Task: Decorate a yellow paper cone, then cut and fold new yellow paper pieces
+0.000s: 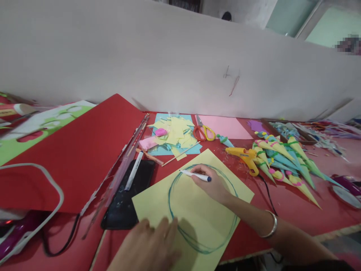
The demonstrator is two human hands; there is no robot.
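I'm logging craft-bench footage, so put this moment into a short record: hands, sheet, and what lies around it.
Left hand: over the sheet's near left part; blurred
Right hand: holds a white pen, tip at the circle's upper left
Sheet: pale yellow, bearing a rough blue-green circle
Left of sheet: second pen on a black slab
Beyond sheet: paper scraps, scissors
Right of sheet: yellow glue gun, cones

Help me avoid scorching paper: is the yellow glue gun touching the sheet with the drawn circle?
Apart. The head view shows a strip of red tabletop between the glue gun and the upper right edge of the yellow sheet.
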